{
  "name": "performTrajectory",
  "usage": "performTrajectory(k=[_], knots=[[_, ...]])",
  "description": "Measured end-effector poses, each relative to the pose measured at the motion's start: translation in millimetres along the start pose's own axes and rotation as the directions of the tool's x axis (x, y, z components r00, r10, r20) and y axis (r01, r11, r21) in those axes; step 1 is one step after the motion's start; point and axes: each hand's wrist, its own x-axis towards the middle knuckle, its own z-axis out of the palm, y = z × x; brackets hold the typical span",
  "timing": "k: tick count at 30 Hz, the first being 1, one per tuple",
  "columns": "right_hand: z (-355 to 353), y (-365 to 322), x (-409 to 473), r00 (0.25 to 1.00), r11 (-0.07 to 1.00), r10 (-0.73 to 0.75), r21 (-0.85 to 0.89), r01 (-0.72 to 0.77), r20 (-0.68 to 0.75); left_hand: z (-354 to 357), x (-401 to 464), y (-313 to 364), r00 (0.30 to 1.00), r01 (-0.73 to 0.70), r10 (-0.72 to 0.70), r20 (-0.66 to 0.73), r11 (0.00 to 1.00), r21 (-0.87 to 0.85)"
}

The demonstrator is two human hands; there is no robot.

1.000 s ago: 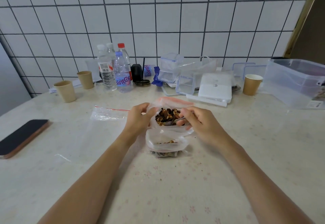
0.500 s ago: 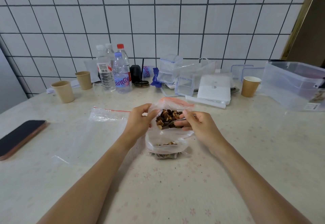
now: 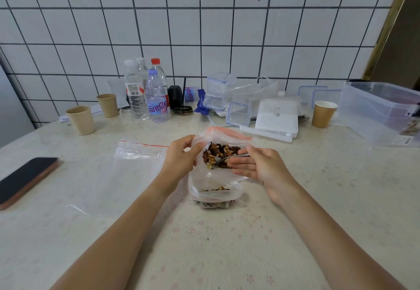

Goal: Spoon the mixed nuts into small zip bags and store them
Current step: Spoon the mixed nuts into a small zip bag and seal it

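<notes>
Clear plastic is what you hold at the middle of the pale table: the large bag of mixed nuts stands open there; your left hand pinches its left rim between thumb and curled fingers; your right hand holds a metal spoon, thumb on the handle and fingers nearly straight beneath, the bowl pushed in among the nuts. Just in front of the large bag, touching it, sits a small zip bag with a red strip and a few nuts in the bottom; your right hand covers part of the large bag's right side, so how the two bags overlap there cannot be told. Left of the large bag lies an empty zip bag, flat, red seal at its far edge; well beyond that, at the table's left edge, lies a dark phone. Behind the large bag, against the tiled wall, stand water bottles, two paper cups to their left, stacked clear lidded boxes and a white flat box; right of those stand another paper cup and a big clear storage tub.
</notes>
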Motion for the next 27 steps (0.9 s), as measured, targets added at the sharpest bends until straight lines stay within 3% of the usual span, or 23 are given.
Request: performTrajectory(k=[7,15,21,23,27], knots=[[-3.7,-5.3,-1.6,0.998,0.992,0.049,0.122,-0.044,-0.044,-0.3,2.1,-0.4,0.999,0.028,-0.028,-0.038,1.0,-0.001],[-3.1,-15.3,-4.6,0.995,0.993,0.017,0.118,-0.006,-0.097,-11.9,1.7,6.4,0.994,0.096,-0.086,-0.067,0.981,0.171],[-9.8,-29.9,-8.3,0.994,0.99,-0.014,0.136,0.028,-0.104,-23.9,-5.8,18.6,0.981,0.057,0.027,-0.194,0.908,0.415],[-13.9,-33.9,-9.4,0.995,0.991,-0.017,0.131,0.03,-0.102,-28.0,-13.1,24.2,0.987,0.04,0.035,-0.159,0.894,0.446],[-22.0,-39.1,-11.0,0.997,0.996,-0.043,0.079,0.048,-0.069,-31.8,-37.5,31.2,0.999,0.0,-0.028,0.046,0.85,0.527]])
